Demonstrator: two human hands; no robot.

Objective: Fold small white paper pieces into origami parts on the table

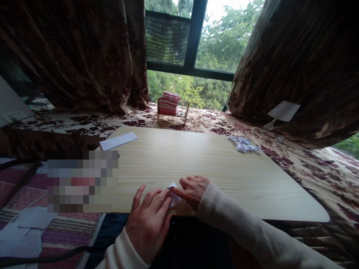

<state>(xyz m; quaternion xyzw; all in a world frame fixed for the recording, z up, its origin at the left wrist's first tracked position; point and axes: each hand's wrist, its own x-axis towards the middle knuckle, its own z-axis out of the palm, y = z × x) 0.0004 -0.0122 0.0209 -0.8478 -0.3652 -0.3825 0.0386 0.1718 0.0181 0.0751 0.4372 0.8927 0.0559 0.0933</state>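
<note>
A small folded white paper (175,198) lies near the front edge of the light wooden table (213,164), partly hidden under my fingers. My left hand (151,216) rests on its left side, fingers spread and pressing on it. From the right, my right hand (192,189) touches the paper with an extended index finger, its other fingers curled. A flat white paper strip (119,141) sits at the table's back left corner. Several folded white paper pieces (243,144) form a pile at the back right.
A small rack (172,116) with folded red-striped cloths (169,103) stands behind the table. A white lamp (284,111) is at the right on the floral cover. Loose white sheets (21,239) lie at lower left, beside a black strap. A blurred patch covers the left table edge.
</note>
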